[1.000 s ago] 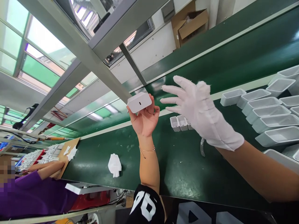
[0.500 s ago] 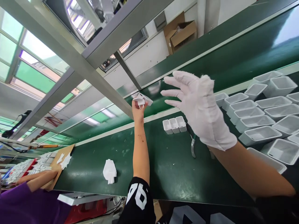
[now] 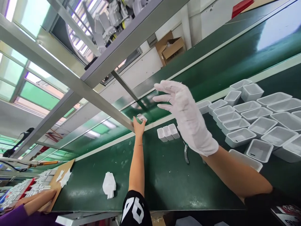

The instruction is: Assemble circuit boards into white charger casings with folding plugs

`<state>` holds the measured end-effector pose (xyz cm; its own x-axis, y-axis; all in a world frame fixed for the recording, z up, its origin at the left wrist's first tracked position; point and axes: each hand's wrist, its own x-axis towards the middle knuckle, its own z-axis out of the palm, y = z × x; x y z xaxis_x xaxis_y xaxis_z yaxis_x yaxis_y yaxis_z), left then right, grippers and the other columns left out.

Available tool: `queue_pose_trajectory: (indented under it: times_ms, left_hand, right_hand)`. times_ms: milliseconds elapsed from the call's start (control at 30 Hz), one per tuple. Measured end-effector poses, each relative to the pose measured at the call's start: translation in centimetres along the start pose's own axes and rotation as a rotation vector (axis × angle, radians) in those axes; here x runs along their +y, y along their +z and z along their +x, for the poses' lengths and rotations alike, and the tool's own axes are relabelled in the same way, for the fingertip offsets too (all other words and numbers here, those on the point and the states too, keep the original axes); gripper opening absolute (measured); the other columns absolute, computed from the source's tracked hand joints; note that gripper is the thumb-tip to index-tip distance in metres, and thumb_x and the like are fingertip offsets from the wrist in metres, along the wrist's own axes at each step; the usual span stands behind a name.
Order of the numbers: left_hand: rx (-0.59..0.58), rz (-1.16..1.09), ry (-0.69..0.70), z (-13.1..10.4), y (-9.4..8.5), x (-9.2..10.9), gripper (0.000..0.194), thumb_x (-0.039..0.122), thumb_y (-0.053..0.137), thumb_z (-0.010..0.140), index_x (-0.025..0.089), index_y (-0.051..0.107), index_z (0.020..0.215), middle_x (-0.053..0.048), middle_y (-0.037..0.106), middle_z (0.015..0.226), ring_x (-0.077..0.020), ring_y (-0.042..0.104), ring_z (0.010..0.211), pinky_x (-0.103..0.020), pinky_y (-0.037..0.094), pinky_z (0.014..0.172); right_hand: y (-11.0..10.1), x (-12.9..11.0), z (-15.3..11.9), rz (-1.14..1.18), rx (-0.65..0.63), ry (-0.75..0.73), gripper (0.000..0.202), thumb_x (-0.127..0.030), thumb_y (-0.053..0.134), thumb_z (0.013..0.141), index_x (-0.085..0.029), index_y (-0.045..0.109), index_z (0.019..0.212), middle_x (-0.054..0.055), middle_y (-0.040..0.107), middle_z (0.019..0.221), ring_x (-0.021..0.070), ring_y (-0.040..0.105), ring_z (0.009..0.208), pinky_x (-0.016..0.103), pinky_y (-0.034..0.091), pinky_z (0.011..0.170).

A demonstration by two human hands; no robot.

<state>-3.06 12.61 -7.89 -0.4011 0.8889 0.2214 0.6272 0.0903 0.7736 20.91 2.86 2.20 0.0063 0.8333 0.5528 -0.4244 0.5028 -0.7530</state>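
My left hand [image 3: 139,126], bare, reaches to the far side over the green belt, its fingers round a small white plastic part [image 3: 141,117]. My right hand [image 3: 185,113] wears a white glove and is raised above the table, fingers spread and nothing in them. Below and left of the glove stand three small white bins [image 3: 168,132] joined in a row. Pliers [image 3: 186,153] lie just under the gloved hand. A crumpled white glove [image 3: 109,185] rests on the green table [image 3: 94,175] left of my left forearm.
Many translucent trays [image 3: 241,135] cover the right side. A metal frame [image 3: 103,102] crosses overhead at the left. Another person's arm [image 3: 37,199] rests by a cardboard sheet [image 3: 60,182] at far left. An open carton [image 3: 172,50] stands beyond the belt.
The view has shifted, so the trays appear further left. My left hand appears lower, near the belt's edge, still with the white part. My right hand stays raised and spread.
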Motion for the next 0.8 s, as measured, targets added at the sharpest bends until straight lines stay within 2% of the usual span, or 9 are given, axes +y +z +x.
queue_pose_trajectory:
  times_ms: [100, 200, 267, 333, 400, 500, 567, 667, 800]
  left_hand:
    - [-0.066, -0.180, 0.187, -2.6, -3.7, 3.4, 0.061, 0.046, 0.079, 0.081, 0.019, 0.060, 0.132, -0.017, 0.059, 0.144, -0.0295, 0.063, 0.126, -0.041, 0.055, 0.102]
    - [-0.027, -0.366, 0.446, -6.0, -7.9, 7.1, 0.057, 0.060, 0.074, 0.080, 0.029, 0.066, 0.127, -0.006, 0.068, 0.133, -0.0234, 0.065, 0.123, -0.033, 0.054, 0.102]
    - [0.079, -0.537, 0.856, -8.3, -10.4, 8.6, 0.044, 0.051, 0.070, 0.086, 0.031, 0.070, 0.126, -0.003, 0.075, 0.116, -0.0207, 0.072, 0.107, -0.032, 0.058, 0.095]
    - [0.148, -0.570, 1.204, -10.4, -12.1, 9.1, 0.044, 0.052, 0.063, 0.090, 0.030, 0.070, 0.128, -0.001, 0.078, 0.105, -0.0171, 0.073, 0.090, -0.029, 0.061, 0.081]
    - [0.043, -0.496, 1.387, -12.3, -13.2, 9.0, 0.053, 0.060, 0.056, 0.093, 0.027, 0.067, 0.134, -0.001, 0.078, 0.091, -0.0165, 0.070, 0.073, -0.031, 0.061, 0.079]
    - [-0.322, -0.225, 1.418, -14.5, -14.4, 8.7, 0.066, 0.065, 0.052, 0.096, 0.018, 0.056, 0.144, -0.007, 0.078, 0.087, -0.0201, 0.073, 0.077, -0.037, 0.058, 0.090]
    - [-0.512, -0.049, 1.337, -15.5, -15.0, 8.7, 0.065, 0.057, 0.058, 0.097, 0.015, 0.050, 0.146, -0.012, 0.078, 0.098, -0.0220, 0.075, 0.094, -0.036, 0.055, 0.094]
    - [-0.559, -0.042, 1.250, -16.0, -15.5, 8.9, 0.063, 0.052, 0.060, 0.098, 0.017, 0.047, 0.148, -0.014, 0.077, 0.107, -0.0233, 0.074, 0.100, -0.037, 0.054, 0.094]
    - [-0.539, -0.065, 1.210, -15.2, -15.0, 9.1, 0.062, 0.055, 0.056, 0.099, 0.019, 0.046, 0.149, -0.013, 0.075, 0.111, -0.0227, 0.073, 0.098, -0.036, 0.056, 0.088]
  right_hand:
    - [0.7, 0.2, -0.5, -0.086, -0.021, -0.061, 0.044, -0.035, 0.048, 0.098, -0.032, 0.040, 0.141, 0.005, 0.052, 0.151, 0.0219, 0.060, 0.130, 0.046, 0.050, 0.117]
    - [1.1, 0.6, -1.0, -0.275, -0.047, -0.213, 0.048, -0.019, 0.046, 0.094, -0.028, 0.042, 0.141, 0.008, 0.053, 0.149, 0.0216, 0.062, 0.125, 0.045, 0.050, 0.116]
    - [1.0, 0.8, -1.0, -0.391, -0.129, -0.213, 0.042, -0.020, 0.044, 0.096, -0.025, 0.049, 0.137, 0.009, 0.058, 0.143, 0.0231, 0.062, 0.125, 0.047, 0.049, 0.116]
    - [0.8, 0.9, -0.9, -0.468, -0.268, -0.062, 0.038, -0.029, 0.045, 0.099, -0.022, 0.054, 0.135, 0.011, 0.064, 0.135, 0.0267, 0.064, 0.122, 0.054, 0.049, 0.114]
    - [0.4, 0.9, -0.6, -0.407, -0.382, 0.125, 0.051, -0.049, 0.049, 0.099, -0.024, 0.050, 0.144, 0.012, 0.065, 0.137, 0.0300, 0.066, 0.122, 0.059, 0.049, 0.112]
    - [-0.2, 0.5, 0.0, 0.046, -0.370, 0.252, 0.074, -0.078, 0.032, 0.093, -0.036, 0.038, 0.154, 0.006, 0.052, 0.156, 0.0304, 0.062, 0.131, 0.061, 0.052, 0.107]
    - [-0.5, 0.1, 0.4, 0.314, -0.287, 0.265, 0.074, -0.081, 0.012, 0.092, -0.044, 0.043, 0.149, -0.004, 0.044, 0.162, 0.0269, 0.054, 0.141, 0.059, 0.054, 0.104]
    - [-0.6, -0.2, 0.6, 0.400, -0.215, 0.280, 0.074, -0.077, -0.001, 0.092, -0.051, 0.043, 0.146, -0.014, 0.042, 0.163, 0.0206, 0.045, 0.149, 0.057, 0.053, 0.105]
    - [0.1, 0.4, 0.2, 0.401, -0.291, 0.325, 0.073, -0.076, -0.005, 0.091, -0.056, 0.035, 0.149, -0.016, 0.041, 0.162, 0.0183, 0.044, 0.150, 0.056, 0.053, 0.106]
